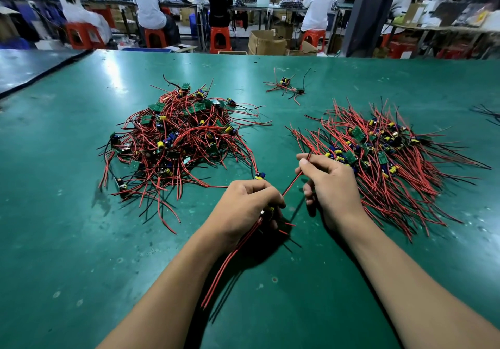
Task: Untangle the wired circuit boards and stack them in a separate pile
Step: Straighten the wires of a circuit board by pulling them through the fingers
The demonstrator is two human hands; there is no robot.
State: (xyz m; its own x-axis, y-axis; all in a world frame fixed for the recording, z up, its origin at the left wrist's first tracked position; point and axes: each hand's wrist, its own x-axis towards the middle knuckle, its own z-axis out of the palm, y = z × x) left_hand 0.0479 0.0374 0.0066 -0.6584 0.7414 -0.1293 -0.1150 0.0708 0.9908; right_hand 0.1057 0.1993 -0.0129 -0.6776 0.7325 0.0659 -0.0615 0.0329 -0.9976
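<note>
item 1, left hand point(247, 204): fingers curled tight round a small wired board point(270, 210), mostly hidden in the fist; only a yellow component shows at the knuckles.
item 2, right hand point(328, 186): thumb and forefinger clamped on a red lead point(291, 183), which runs taut from the fist towards 1 o'clock.
item 3, trailing leads point(230, 262): red pair hanging from the fist towards 7 o'clock, over the green table point(81, 240).
item 4, stray board point(259, 176): just beside the left knuckles at 12 o'clock, its wire reaching back into the heap.
item 5, tangled heap point(176, 137): 10 o'clock of the hands, boards and leads knotted.
item 6, sorted pile point(384, 154): 2 o'clock, leads fanned roughly one way, touching the right hand's far side.
item 7, small cluster point(285, 85): 12 o'clock, well apart.
risk notes: a hard pull on the taut lead may strain its solder joint; the loose leads could hook the stray board and drag the heap; a board dropped crosswise could re-knot the sorted pile.
</note>
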